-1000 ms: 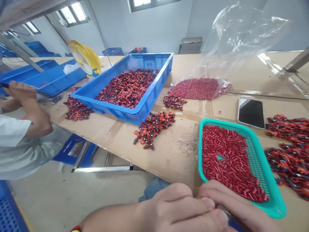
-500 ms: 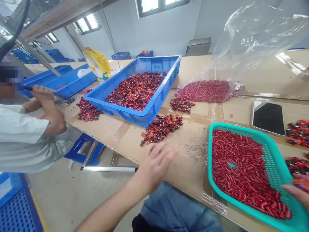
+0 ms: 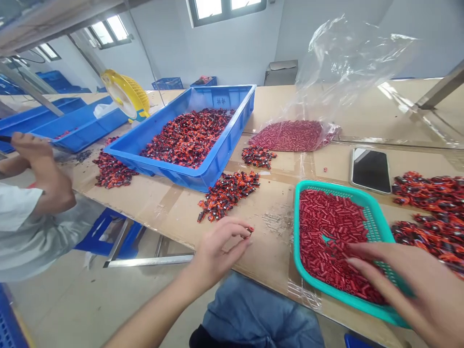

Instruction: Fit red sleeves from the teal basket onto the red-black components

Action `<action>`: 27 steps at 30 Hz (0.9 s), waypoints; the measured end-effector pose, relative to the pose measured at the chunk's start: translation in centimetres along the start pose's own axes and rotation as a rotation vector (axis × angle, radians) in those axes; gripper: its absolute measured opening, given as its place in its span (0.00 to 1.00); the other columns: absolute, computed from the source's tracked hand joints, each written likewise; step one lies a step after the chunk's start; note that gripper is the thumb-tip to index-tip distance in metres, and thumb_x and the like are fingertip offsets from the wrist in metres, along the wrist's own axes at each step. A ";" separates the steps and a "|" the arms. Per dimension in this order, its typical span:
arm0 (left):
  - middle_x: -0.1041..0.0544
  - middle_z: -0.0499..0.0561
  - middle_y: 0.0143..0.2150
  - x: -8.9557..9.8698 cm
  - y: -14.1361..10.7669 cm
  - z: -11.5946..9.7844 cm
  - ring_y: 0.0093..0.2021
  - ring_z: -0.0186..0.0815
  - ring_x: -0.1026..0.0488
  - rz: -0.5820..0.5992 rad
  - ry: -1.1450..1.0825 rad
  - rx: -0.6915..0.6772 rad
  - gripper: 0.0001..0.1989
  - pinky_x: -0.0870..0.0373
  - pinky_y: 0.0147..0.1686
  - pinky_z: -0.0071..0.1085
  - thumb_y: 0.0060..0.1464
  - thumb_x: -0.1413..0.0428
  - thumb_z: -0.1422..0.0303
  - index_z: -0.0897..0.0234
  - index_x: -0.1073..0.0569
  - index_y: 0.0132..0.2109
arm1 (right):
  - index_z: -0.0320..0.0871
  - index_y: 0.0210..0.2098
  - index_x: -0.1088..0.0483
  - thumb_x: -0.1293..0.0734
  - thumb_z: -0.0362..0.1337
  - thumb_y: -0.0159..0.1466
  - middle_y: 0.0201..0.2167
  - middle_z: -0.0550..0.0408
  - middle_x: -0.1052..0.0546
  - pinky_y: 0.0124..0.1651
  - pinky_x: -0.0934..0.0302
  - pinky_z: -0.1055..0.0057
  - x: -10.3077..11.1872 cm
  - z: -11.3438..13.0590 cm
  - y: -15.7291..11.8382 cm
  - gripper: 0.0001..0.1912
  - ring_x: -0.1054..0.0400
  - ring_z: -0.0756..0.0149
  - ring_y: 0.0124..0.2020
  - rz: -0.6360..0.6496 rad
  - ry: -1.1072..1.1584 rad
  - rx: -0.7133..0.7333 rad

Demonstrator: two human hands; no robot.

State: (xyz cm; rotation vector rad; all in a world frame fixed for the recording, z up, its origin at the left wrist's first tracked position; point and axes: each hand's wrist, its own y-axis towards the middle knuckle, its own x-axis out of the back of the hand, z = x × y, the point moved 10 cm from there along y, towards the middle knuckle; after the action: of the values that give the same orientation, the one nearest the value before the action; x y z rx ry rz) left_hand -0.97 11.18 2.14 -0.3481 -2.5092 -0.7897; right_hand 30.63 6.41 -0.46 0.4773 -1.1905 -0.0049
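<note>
Right hand (image 3: 409,285) moved over teal basket (image 3: 328,187), open above red tubes (image 3: 326,237) — left hand (image 3: 221,249) pinching perhaps a dark part (image 3: 248,232)

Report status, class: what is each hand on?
Left hand: pinching small dark piece. Right hand: open over red tubes in teal basket. Orange-and-black pile beside basket.

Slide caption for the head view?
Left hand pinches a small dark-and-orange part; right hand over red tubes in a teal basket.
</note>
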 end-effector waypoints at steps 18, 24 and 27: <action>0.16 0.49 0.35 -6.1 -1.4 -0.4 0.38 0.31 0.18 0.098 -1.113 0.714 0.13 0.23 0.39 0.23 0.50 0.25 0.67 0.66 0.21 0.36 | 0.46 0.33 0.31 0.44 0.46 0.76 0.30 0.52 0.24 0.36 0.35 0.61 -4.6 3.3 3.4 0.19 0.30 0.58 0.32 0.126 0.071 0.050; 0.18 0.48 0.30 -7.0 -1.8 0.4 0.31 0.32 0.18 0.024 -1.152 0.842 0.17 0.24 0.33 0.24 0.42 0.22 0.64 0.67 0.22 0.31 | 0.46 0.42 0.29 0.39 0.45 0.76 0.34 0.54 0.21 0.36 0.31 0.67 -2.1 3.5 3.9 0.13 0.25 0.62 0.34 0.013 0.120 0.042; 0.18 0.48 0.29 -7.0 -1.9 0.9 0.25 0.28 0.22 -0.009 -1.103 0.849 0.18 0.28 0.29 0.23 0.44 0.23 0.59 0.67 0.20 0.30 | 0.48 0.47 0.26 0.39 0.45 0.76 0.42 0.53 0.20 0.44 0.29 0.65 -0.3 3.9 3.6 0.12 0.23 0.61 0.41 -0.073 0.154 0.036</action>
State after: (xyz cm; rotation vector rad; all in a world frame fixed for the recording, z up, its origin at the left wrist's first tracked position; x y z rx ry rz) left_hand 3.94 9.49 -2.97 -0.5426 -3.4906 0.7456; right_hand 26.15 8.39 1.70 0.5426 -1.0235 -0.0092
